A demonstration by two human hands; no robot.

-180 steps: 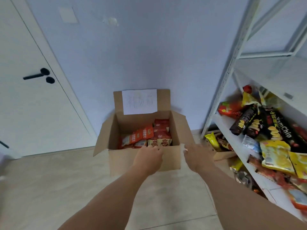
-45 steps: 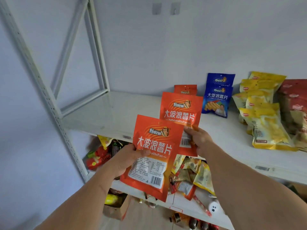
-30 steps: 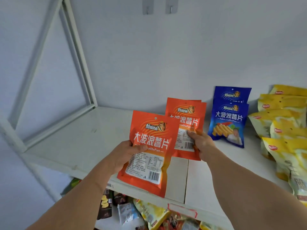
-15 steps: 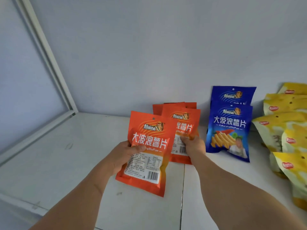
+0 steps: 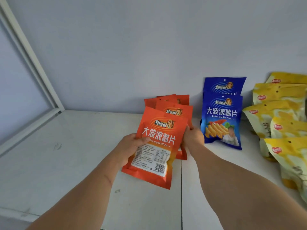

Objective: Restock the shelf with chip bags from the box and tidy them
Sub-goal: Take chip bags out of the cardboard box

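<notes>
On the white shelf [image 5: 69, 163], against the pale wall [image 5: 149, 39], chip bags stand in rows. At the centre the left hand [image 5: 131, 148] grips an orange bag [image 5: 157, 146] by its left edge, thumb laid across the front and fingers behind; the bag is upright, tilted slightly, and its lower edge is off the shelf board. Its front shows large white characters, a printed label and a barcode near the bottom. Just behind it, the right hand [image 5: 192, 138] holds a second orange bag [image 5: 177, 113] by the right edge, fingers curled round it; much of this bag is hidden by the front one, and whether its bottom touches the shelf cannot be told. Behind both, more orange bags [image 5: 166, 99] lean against the wall, only their tops showing. To the right, near the right hand, two blue bags [image 5: 222, 120] stand one behind the other, the rear one against the wall. Further right, yellow bags [image 5: 282, 123] lie overlapping in a row that runs toward the front of the shelf. At the far left a white frame [image 5: 31, 67] of the rack slants up from the shelf corner.
</notes>
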